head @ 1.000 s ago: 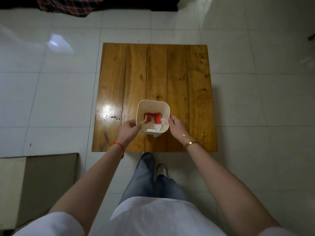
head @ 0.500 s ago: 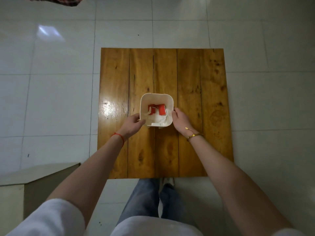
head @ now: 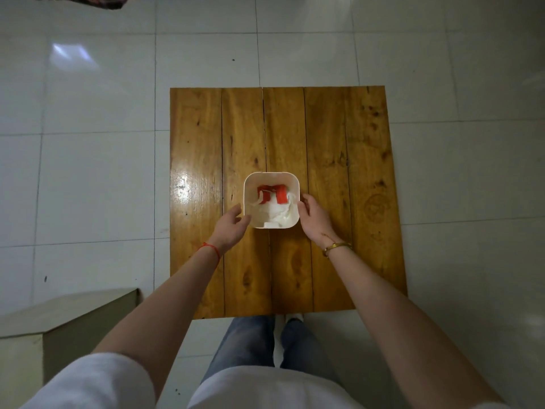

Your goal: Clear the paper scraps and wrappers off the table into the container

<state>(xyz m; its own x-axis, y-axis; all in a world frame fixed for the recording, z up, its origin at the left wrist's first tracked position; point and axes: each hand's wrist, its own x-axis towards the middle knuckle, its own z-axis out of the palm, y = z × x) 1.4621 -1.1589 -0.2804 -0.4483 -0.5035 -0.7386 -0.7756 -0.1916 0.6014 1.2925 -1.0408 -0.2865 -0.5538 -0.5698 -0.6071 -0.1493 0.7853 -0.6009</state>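
Note:
A white square container stands on the wooden table, a little in front of its middle. Inside lie red wrappers on top of crumpled white paper. My left hand is at the container's near left corner, fingers spread, with the fingertips just at the wall and the thumb off it. My right hand rests against the container's right wall, thumb at the rim. The bare wood shows no loose scraps.
The small table stands on white floor tiles. A cardboard box sits on the floor at my near left. My legs in jeans are at the table's near edge. A plaid cloth shows at the far left.
The container went from the table's near edge toward the middle between both hands. My left hand has now loosened and drawn back from the wall; the right stays against it.

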